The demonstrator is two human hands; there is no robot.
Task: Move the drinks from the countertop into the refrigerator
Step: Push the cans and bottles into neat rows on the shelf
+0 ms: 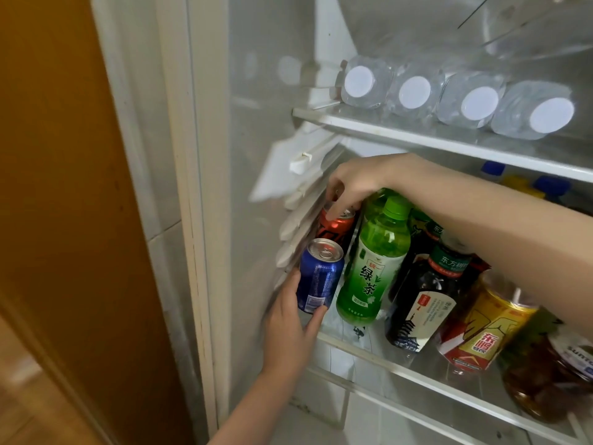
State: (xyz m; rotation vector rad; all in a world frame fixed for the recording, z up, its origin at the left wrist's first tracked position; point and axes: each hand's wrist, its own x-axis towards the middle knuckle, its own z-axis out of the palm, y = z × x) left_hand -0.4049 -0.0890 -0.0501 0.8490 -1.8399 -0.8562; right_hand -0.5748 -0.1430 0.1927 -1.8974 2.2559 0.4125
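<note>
while the left hand [288, 319] grips a blue can [321, 277] at the fridge shelf's [417, 367] left end, the right hand [353, 184] pinches the top of a red can [335, 224] just behind it.

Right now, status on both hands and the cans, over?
Left hand grips blue can at shelf front. Right hand pinches red can top, behind it. Green tea bottle close alongside.

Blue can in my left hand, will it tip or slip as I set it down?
The blue can looks unopened, its tab flat, so probably full and heavy for its size. Its glossy metal wall may slip in the left hand, which grips only the lower part. Held tilted, it could tip against the green tea bottle.
</note>
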